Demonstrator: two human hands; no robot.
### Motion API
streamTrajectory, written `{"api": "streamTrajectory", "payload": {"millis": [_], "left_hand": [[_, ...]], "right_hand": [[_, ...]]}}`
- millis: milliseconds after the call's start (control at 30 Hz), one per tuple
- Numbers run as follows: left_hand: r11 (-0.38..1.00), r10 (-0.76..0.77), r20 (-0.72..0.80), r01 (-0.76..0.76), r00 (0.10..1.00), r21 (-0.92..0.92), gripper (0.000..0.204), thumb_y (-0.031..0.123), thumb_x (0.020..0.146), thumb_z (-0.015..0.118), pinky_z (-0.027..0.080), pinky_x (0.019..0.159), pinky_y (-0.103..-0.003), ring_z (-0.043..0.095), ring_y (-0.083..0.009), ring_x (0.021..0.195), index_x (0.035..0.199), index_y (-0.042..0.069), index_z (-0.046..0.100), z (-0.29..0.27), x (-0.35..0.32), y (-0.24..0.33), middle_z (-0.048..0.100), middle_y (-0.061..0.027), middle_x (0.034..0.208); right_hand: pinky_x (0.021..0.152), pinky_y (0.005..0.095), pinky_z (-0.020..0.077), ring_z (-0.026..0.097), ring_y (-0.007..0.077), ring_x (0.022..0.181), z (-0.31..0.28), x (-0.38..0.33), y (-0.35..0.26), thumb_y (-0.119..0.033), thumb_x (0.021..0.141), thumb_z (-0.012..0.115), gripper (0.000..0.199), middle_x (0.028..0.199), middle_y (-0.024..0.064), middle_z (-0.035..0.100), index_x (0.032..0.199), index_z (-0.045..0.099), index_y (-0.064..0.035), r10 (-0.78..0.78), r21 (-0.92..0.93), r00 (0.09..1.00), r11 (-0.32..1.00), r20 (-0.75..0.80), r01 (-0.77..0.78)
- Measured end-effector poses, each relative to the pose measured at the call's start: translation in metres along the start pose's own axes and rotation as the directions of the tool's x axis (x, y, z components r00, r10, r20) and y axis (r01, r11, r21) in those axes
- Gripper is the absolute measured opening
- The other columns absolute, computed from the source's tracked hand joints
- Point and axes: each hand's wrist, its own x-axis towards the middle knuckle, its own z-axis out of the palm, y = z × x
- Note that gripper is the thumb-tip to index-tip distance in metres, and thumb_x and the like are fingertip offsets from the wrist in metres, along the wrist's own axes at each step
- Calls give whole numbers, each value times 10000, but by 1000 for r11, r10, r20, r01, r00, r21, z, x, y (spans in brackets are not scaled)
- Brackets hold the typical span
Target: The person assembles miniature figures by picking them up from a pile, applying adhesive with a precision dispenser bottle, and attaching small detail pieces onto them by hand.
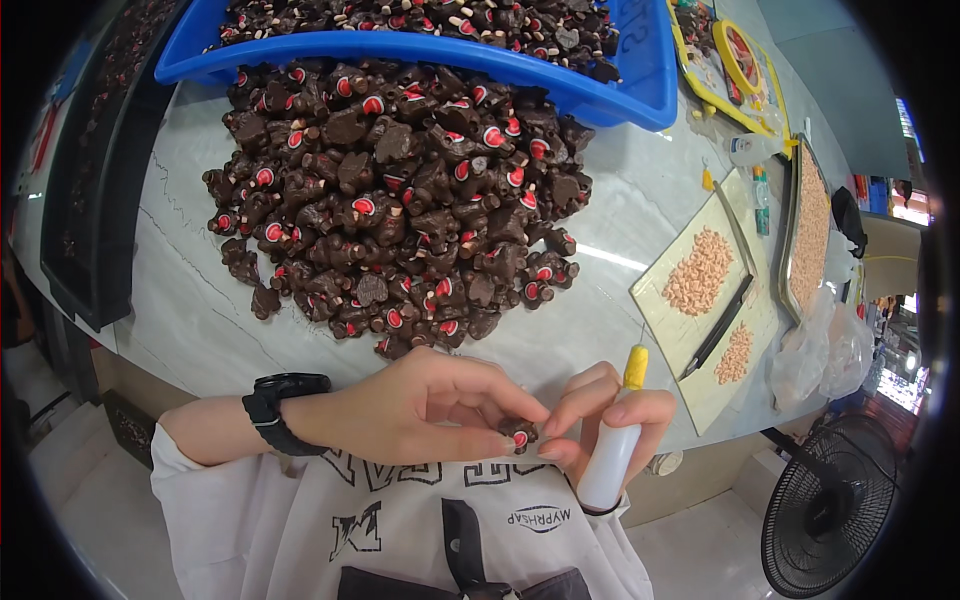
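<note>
Close to my body, at the table's near edge, my left hand (pixel 425 405) pinches a small dark brown figurine piece (pixel 519 437) with a red and white spot on it. My right hand (pixel 640 412) is wrapped round a white squeeze bottle (pixel 610 462) with a yellow cap and a thin needle tip pointing up. Its thumb and forefinger come close to the piece; whether they touch it, I cannot tell. Just beyond my hands lies a big heap of similar brown figurine pieces (pixel 400 220), many with red and white spots and pale stubs.
Behind the heap stands a blue bin (pixel 400 45) full of more pieces. A long black tray (pixel 95 190) lies at left. On the right, a pale board (pixel 690 385) carries small peach bits and a black slim tool (pixel 718 325); a black fan (pixel 830 510) stands beyond the edge.
</note>
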Motion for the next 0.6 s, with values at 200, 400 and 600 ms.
{"api": "streamTrajectory", "payload": {"millis": [200, 400, 600], "left_hand": [[997, 16, -41, -19, 999, -73, 389, -44, 804, 567, 446, 852, -271, 522, -143, 1021, 1171, -31, 439, 0, 0, 0, 516, -108, 1098], [993, 44, -90, -53, 995, -108, 402, -81, 797, 544, 446, 877, -299, 522, -184, 1044, 1169, -40, 396, 2, -1, 9, 507, -133, 1106], [981, 120, -90, -132, 989, -144, 380, -91, 788, 545, 447, 912, -352, 537, -207, 1022, 1138, -60, 401, -1, 0, 6, 506, -151, 1088]], "right_hand": [[669, 315, 392, 527, 212, 681, -11, 2, -2, 20, 710, 674, 426, 770, 99, 616, 961, 356, -112, -201, -493, 946, 869, -254, 53], [659, 329, 396, 507, 219, 713, -13, -14, 7, 81, 641, 678, 444, 817, 82, 629, 948, 417, -106, -23, -520, 995, 853, -100, -33], [683, 331, 372, 496, 227, 719, 1, -8, 8, 15, 618, 691, 400, 844, 46, 628, 935, 474, -98, -8, -599, 999, 801, 34, 26]]}}
